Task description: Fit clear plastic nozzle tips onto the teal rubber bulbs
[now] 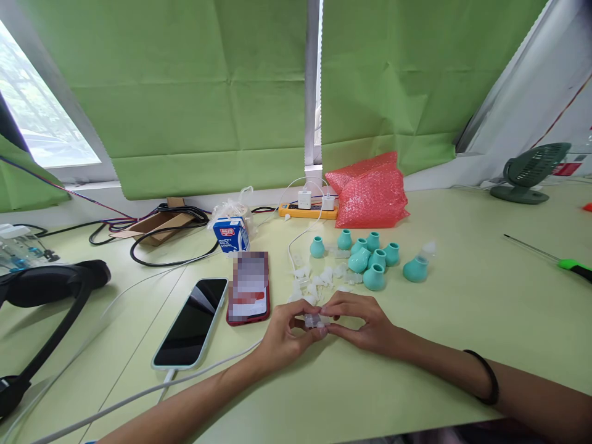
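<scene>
Between the fingertips of both hands is a small clear plastic piece [314, 320], partly covered by the fingers. My left hand [289, 336] pinches it from the left, and my right hand [363, 320] grips its right end with thumb and fingers. Just beyond them lie several loose white translucent pieces [326, 275] and clear plastic parts. Behind these stands a group of teal bulb-shaped pieces [374, 277] with open necks. One teal bulb [415, 269] sits apart on the right, with a translucent tip leaning at its neck.
Two phones, one black-screened [192, 324] and one red-cased [248, 290], lie left of my hands near a white cable. Farther back are a blue milk carton [231, 234], an orange power strip [296, 211] and a red bubble-wrap bag [370, 194]. A screwdriver [567, 264] and small fan [527, 172] are at right.
</scene>
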Available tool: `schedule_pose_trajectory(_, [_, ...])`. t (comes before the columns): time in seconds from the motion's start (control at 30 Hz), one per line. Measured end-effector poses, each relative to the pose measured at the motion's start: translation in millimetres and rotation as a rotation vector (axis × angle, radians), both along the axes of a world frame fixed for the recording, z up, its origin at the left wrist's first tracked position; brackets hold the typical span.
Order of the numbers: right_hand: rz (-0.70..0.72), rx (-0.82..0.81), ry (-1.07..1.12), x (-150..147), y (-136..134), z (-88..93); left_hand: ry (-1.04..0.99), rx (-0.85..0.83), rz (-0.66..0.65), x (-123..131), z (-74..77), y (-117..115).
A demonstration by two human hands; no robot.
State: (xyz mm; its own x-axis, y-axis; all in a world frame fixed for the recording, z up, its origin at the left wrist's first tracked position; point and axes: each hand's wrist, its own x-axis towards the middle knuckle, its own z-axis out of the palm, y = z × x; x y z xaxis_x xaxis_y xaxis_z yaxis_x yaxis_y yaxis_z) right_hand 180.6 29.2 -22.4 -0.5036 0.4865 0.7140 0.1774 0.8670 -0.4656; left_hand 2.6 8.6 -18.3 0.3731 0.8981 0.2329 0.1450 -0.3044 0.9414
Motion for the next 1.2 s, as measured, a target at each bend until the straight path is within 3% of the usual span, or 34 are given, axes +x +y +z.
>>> schedule_pose_trajectory(0.27, [0.018, 0.015, -0.007, -0.9, -5.0, 5.9, 0.073, 0.096, -0.009, -0.9, 4.3, -4.1])
schedule_pose_trajectory(0.4, [-0.017, -0.025, -0.061, 4.5, -3.8, 15.4, 0.097, 0.117, 0.070, -1.0, 5.1, -4.8])
schedule_pose_trajectory(0.53, [-0.140, 0.018, -0.129, 4.2, 10.9, 21.0, 0.056, 0.068, 0.166, -0.2, 6.6, -2.0])
schedule_pose_trajectory(0.73, [-0.296, 0.127, -0.497, -15.8, 33.6, 22.5, 0.090, 0.150, 0.170, 2.2, 5.0, -1.8])
schedule_pose_trajectory(0.87, [-0.465, 0.154, -0.612, -20.7, 48.1, 35.8, 0.132, 0.125, 0.174, 3.1, -1.1, -0.9])
schedule_pose_trajectory(1.03, [-0.720, 0.009, -0.770, -19.3, 78.2, 52.0, 0.145, 0.032, 0.207, 3.2, -2.9, 0.5])
schedule_pose_trajectory(1.2, [-0.771, -0.104, -0.852, -24.4, 97.1, 45.5, 0.126, 0.062, 0.242, 3.1, 1.1, -0.5])
